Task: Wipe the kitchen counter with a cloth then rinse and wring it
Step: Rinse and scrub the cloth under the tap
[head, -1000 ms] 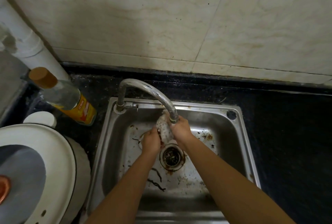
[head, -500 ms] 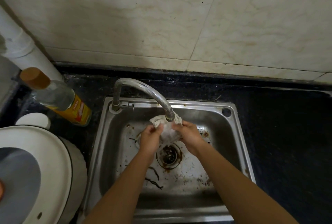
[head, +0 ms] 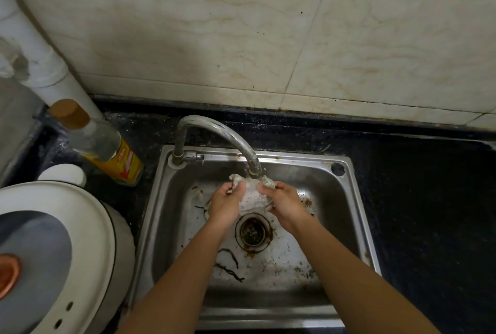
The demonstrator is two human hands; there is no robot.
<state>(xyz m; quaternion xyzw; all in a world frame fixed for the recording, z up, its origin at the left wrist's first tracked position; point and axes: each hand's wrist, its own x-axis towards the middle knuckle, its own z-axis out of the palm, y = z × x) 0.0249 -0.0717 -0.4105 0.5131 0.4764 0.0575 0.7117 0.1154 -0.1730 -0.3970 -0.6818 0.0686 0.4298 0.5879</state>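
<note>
Two bare forearms reach up from the bottom edge of the view into a steel sink (head: 357,199) and draw together over its back half. The left hand (head: 225,205) enters from 7 o'clock and the right hand (head: 285,205) from 5 o'clock, both with the backs turned upward and the fingers curled inward. Each grip is closed tight around the cloth (head: 252,195), a pale, wet, bunched wad pinched between the two hands, with the thumbs lying across its top and crumpled ends poking out above the knuckles. The cloth is held just beneath the spout of a curved chrome faucet (head: 214,129), at 12 o'clock from the drain (head: 253,231). The basin floor holds that round, dark-stained drain at its centre, brown specks all around it, and dark stringy scraps at 7 o'clock from it. A black speckled tabletop (head: 429,199) surrounds the sink. At 10 o'clock from the sink stands a clear bottle (head: 107,148) with a brown cap and a yellow label; its fill level cannot be told. At 8 o'clock sits a round white appliance (head: 88,221) with a grey lid panel, and a small white cap (head: 63,174) lies between it and the bottle.
</note>
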